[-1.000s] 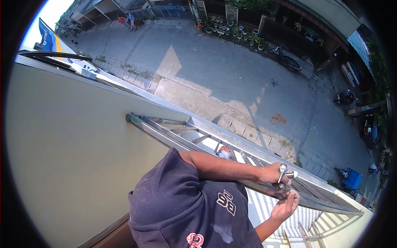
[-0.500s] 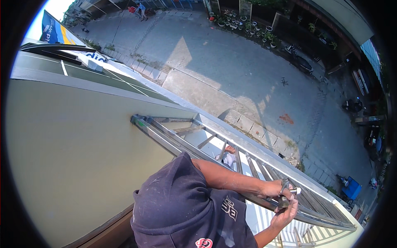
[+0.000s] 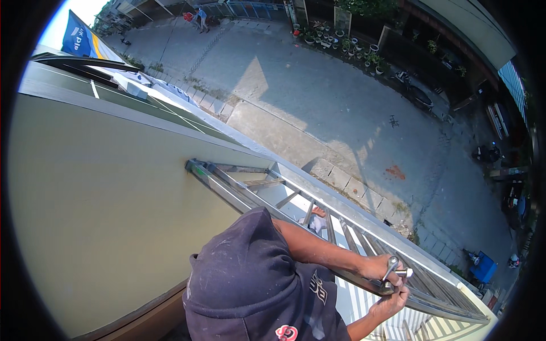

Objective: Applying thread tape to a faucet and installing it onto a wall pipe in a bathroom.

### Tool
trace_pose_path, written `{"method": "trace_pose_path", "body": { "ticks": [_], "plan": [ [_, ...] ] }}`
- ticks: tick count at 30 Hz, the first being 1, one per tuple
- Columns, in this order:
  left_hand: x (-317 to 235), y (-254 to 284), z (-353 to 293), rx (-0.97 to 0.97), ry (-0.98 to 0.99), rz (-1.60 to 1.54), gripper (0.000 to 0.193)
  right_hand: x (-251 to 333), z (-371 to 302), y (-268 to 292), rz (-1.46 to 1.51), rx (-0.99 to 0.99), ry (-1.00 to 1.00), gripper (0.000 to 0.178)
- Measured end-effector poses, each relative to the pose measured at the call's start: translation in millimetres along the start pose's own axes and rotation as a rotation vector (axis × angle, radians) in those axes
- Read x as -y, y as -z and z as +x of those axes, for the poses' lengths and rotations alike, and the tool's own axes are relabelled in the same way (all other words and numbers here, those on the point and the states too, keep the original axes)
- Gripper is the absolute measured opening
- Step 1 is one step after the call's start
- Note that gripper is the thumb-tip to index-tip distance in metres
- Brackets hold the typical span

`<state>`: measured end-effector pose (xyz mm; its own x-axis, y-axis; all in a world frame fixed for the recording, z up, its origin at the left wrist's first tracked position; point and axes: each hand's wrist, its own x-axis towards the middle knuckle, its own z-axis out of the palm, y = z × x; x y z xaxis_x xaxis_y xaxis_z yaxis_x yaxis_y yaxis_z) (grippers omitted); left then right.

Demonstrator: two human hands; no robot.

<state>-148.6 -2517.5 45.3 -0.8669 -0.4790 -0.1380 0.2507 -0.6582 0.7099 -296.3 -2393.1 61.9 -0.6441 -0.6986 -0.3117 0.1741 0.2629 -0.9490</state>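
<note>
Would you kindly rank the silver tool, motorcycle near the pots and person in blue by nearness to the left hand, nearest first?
1. Silver tool, in the left hand.
2. Motorcycle, across the road, upper right.
3. Person in blue, upper left.

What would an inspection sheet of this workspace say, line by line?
Surface: metal ladder slanting beside a beige wall.
Things in hand: silver tool with a round head; short silver cylinder next to it.
Clutter: bare foot and pale cloth seen through the rungs.
Grips: left hand closed on the tool; right hand at its lower end, hold unclear.
Cables: nothing seen near the hands.
Surroundings: road, potted plants, parked motorcycle, blue box.
</note>
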Motion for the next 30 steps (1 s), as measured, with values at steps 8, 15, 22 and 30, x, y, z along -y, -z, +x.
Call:
{"method": "trace_pose_path", "body": {
  "ticks": [8,15,22,30],
  "plan": [
    [17,1,4,0.002,0.055,-0.006,0.035,-5,-2,11,-0.093,-0.067,0.143,0.023],
    [27,-1,9,-0.127,0.119,-0.032,0.029,-2,-1,21,-0.229,-0.020,0.167,0.027],
    [33,-4,11,-0.146,0.192,0.029,0.025,-6,-7,23,-0.202,-0.148,0.172,0.025],
    [25,-14,8,-0.038,0.251,-0.182,0.022,-2,-14,20,0.058,-0.231,0.120,0.025]
  ]
}}
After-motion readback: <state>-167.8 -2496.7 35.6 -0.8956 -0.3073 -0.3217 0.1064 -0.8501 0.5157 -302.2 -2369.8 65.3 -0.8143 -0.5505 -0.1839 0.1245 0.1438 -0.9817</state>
